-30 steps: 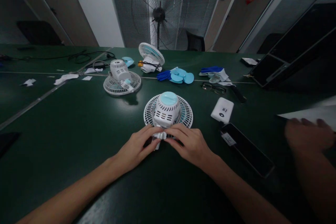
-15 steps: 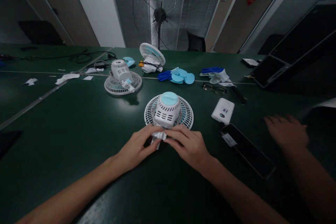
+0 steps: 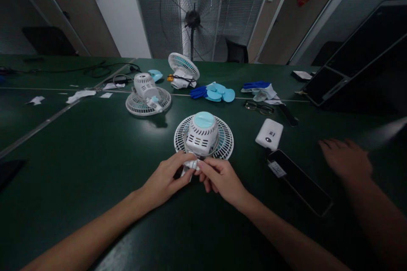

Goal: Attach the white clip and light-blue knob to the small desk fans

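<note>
A small white fan [image 3: 201, 137] lies face down on the dark green table, its round grille under the motor housing and a light blue cap on top. At its near end, a white clip-like base [image 3: 191, 164] sticks out towards me. My left hand [image 3: 168, 173] is closed round this base from the left, thumb below and fingers above. From the right, my right hand [image 3: 221, 178] pinches the same part near its end with thumb and forefinger, the other fingers curled underneath. The fingers partly hide the base.
Another face-down fan [image 3: 148, 95] and a tilted fan [image 3: 183, 71] stand farther back. Light blue fan blades [image 3: 219, 92], gloves [image 3: 260, 89] and glasses [image 3: 259, 107] lie behind. To the right are a white power bank [image 3: 269, 134], a phone [image 3: 300, 182] and another person's hand [image 3: 346, 156].
My right hand has turned and its fingers have curled under, shifting from a flat hold to a pinch on the base. My left hand keeps its hold; the fan stays in place.
</note>
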